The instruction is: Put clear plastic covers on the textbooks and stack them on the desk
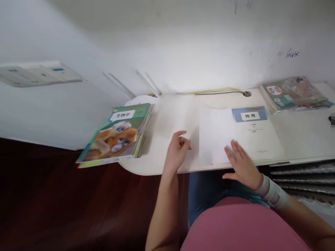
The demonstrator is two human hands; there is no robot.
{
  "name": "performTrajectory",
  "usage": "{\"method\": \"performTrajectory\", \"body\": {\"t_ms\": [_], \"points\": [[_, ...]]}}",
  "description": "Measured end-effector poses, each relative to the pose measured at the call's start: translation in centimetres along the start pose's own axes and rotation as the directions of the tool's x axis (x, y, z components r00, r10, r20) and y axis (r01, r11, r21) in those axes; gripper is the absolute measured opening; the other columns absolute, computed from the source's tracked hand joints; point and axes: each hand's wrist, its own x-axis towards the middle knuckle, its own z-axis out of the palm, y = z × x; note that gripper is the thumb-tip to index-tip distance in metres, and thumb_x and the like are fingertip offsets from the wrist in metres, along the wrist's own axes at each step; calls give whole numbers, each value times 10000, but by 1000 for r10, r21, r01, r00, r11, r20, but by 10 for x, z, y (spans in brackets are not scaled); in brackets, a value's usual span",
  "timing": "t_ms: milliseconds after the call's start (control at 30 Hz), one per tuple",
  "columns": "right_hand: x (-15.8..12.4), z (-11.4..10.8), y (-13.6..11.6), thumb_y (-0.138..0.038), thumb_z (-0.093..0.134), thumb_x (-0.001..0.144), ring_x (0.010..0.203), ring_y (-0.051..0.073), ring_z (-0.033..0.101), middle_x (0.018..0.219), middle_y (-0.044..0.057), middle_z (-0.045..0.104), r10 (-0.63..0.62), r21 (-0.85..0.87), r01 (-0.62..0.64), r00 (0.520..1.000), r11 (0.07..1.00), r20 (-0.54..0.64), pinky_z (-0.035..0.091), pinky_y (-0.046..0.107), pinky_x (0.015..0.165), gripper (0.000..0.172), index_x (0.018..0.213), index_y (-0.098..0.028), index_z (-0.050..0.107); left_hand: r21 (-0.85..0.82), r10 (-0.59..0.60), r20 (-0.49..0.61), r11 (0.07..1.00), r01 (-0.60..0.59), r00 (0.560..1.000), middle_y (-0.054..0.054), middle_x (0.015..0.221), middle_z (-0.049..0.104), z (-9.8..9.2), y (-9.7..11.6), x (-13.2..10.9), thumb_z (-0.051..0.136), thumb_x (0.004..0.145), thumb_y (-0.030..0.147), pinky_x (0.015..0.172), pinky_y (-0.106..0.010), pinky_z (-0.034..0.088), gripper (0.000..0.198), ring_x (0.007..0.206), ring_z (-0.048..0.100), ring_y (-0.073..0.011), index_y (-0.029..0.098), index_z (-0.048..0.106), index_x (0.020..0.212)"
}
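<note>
A textbook (251, 139) with a blue band and Chinese print lies opened on the white desk, its left side a blank white page (213, 136). My right hand (242, 167) rests at the lower middle of the opened book, fingers stretched out and thumb spread, with nothing gripped. Left of the blank page, my left hand (178, 151) is over the desk by its front edge. Its index finger and thumb stand apart, the other fingers are curled, and I see nothing held. The left hand looks apart from the book.
On the left, a stack of textbooks (117, 134) with monkeys on the cover overhangs the desk's rounded edge. Another book stack (295, 92) lies at the back right. A yellow cable (222, 89) runs along the wall to a desk hole (247, 93). Wall sockets (36, 74) are at left.
</note>
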Motion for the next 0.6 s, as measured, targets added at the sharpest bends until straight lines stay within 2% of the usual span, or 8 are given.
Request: {"method": "performTrajectory", "body": {"t_ms": [67,133,233,333,433,500,533,600], "points": [[-12,-1,-1,-569,622,779,1406,373,244,1541,214,229,47,73,-43,998,996,-48,401,577,1056,931,1508,-166,208,-373,61,1,926,-56,998,76,592,519,-8,18,-11,606,756,255,639,-294,497,358,536,557,-125,205,514,1099],[-15,-5,3,-425,534,873,1390,317,313,1534,165,281,92,195,-76,993,978,-71,425,551,1055,784,1522,-208,153,-568,123,5,817,-98,992,84,584,515,-10,42,-26,660,741,262,591,-273,485,366,504,537,-108,226,533,1082],[-12,-13,13,-323,464,893,1317,263,450,1458,91,440,147,439,-100,986,893,-74,448,502,1056,636,1494,-259,264,-641,232,21,749,-165,973,66,592,547,-3,74,-47,692,762,310,657,-337,526,425,584,593,-145,254,536,1154],[-10,-22,29,-390,525,863,1134,287,613,1215,49,658,316,608,-225,948,761,-45,518,499,973,443,1290,-280,562,-618,407,78,736,-276,910,7,667,621,15,82,-50,586,831,518,886,-479,506,523,839,665,-226,252,486,1270],[-12,-32,53,-447,629,790,971,309,676,1000,43,733,515,699,-365,857,615,-6,547,528,891,322,1040,-247,668,-409,508,99,805,-430,856,-102,1041,673,41,65,-33,401,894,606,1028,-520,407,617,1138,591,-265,246,363,1393],[-14,-37,71,-458,682,742,935,289,684,1003,51,730,589,780,-378,808,499,15,563,510,852,420,1088,-231,614,-87,500,124,866,-493,857,-166,1374,503,61,47,-15,391,903,592,1086,-539,326,661,1334,414,-297,233,285,1447],[-15,-38,79,-459,695,730,923,276,689,1019,57,725,610,815,-378,791,440,38,574,492,829,509,1164,-230,563,95,480,162,862,-498,862,-187,1482,373,70,39,-4,395,893,605,1103,-561,278,706,1405,288,-324,214,259,1465],[-15,-40,93,-471,690,729,866,258,701,1025,76,720,641,839,-404,763,364,89,595,458,761,705,1329,-223,415,383,406,265,788,-482,875,-213,1566,171,86,24,17,389,869,649,1106,-619,199,803,1446,99,-384,160,230,1486]]}}
